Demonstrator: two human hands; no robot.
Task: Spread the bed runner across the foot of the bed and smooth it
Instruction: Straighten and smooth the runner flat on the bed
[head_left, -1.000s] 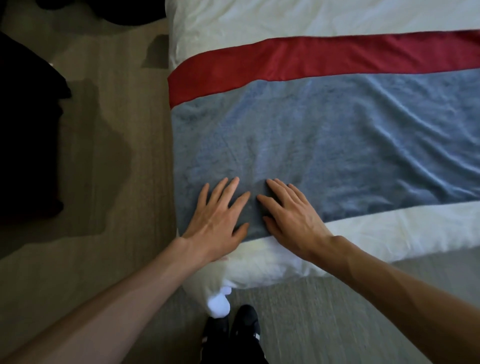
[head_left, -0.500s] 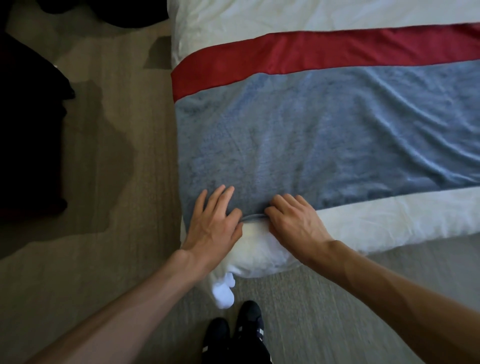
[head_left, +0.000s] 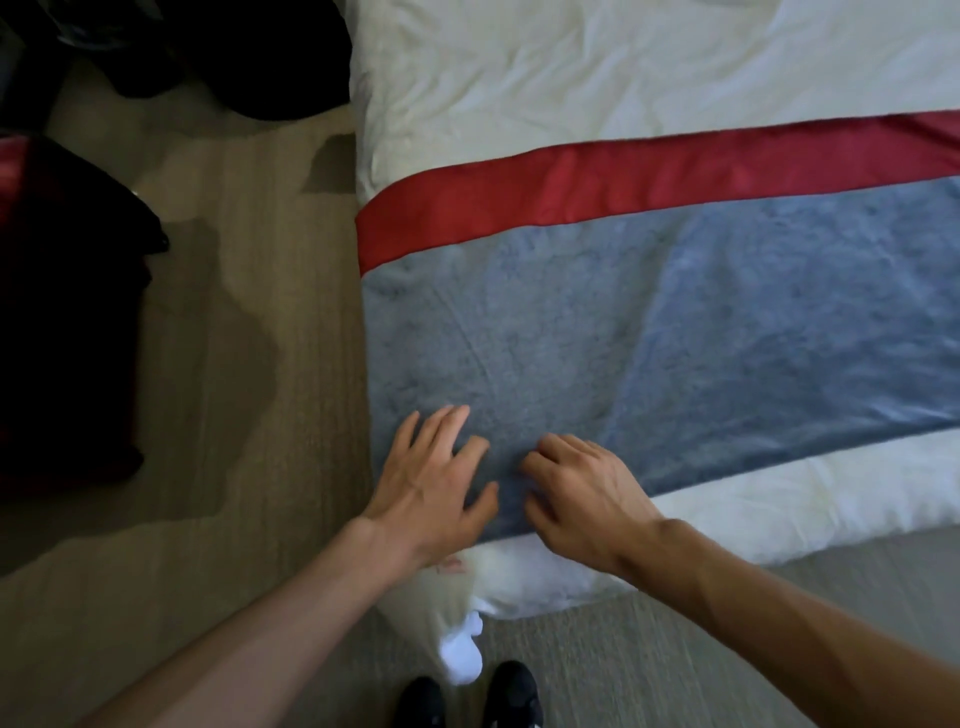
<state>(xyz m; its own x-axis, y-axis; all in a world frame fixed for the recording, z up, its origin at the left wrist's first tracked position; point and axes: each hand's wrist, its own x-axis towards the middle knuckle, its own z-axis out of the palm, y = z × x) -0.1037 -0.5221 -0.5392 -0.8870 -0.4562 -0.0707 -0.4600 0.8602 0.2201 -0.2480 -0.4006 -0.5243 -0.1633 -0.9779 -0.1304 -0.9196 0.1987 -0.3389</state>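
The bed runner (head_left: 597, 332), blue-grey fleece with a red band (head_left: 623, 179) along its far edge, lies across the foot of the white bed (head_left: 571, 67). Soft creases run through it at the right. My left hand (head_left: 431, 483) rests flat with spread fingers on the runner's near left corner. My right hand (head_left: 582, 493) is just beside it on the near edge, fingers bent, tips and thumb pressing the fabric. No fold shows between its fingers. A strip of white duvet (head_left: 779, 493) shows below the runner's near edge.
Dark luggage (head_left: 67, 322) stands on the wood floor at the left, and a black bag (head_left: 234, 57) lies at the top left. My black shoes (head_left: 467, 696) stand on grey carpet by the bed's corner, where a white cloth end (head_left: 462, 654) hangs down.
Both hands lay flat, then drew back to the runner's near edge with fingers curled at it. Now they are back on the runner, left fingers spread, right fingers bent.
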